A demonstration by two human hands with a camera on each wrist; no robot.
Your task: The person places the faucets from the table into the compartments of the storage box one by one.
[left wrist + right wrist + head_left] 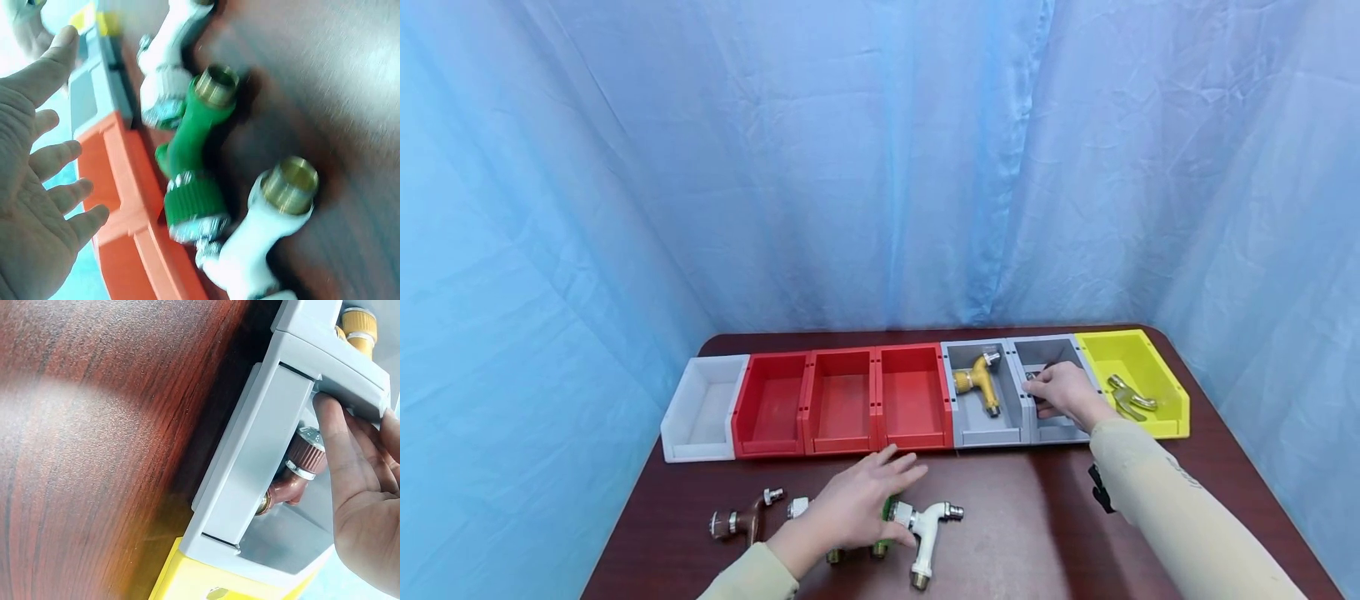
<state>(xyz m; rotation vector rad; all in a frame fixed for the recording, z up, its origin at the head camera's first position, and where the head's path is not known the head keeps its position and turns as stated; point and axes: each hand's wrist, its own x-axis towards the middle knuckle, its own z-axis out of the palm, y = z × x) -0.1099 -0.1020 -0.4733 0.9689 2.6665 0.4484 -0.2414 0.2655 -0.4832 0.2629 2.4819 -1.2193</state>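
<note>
My right hand [1066, 392] reaches into the right grey bin [250, 462], fingertips at its dividing wall. A brown faucet [306, 456] lies in that bin beside the fingers, mostly hidden by the hand in the head view. My left hand [861, 500] is spread over the faucets on the table, holding nothing. Beneath and beside it are a green faucet [194, 144], a white faucet [928, 533] to its right, and another white faucet [250, 250], mostly covered in the head view. Farther left lies a second brown faucet [747, 522].
The bins form a row along the table's back: a white bin [700, 408], three red ones [842, 408], two grey, and a yellow bin [1172, 408]. A yellow faucet [979, 383] lies in the left grey bin, a brass-coloured faucet [1131, 398] in the yellow one. Blue curtains [880, 167] surround the table.
</note>
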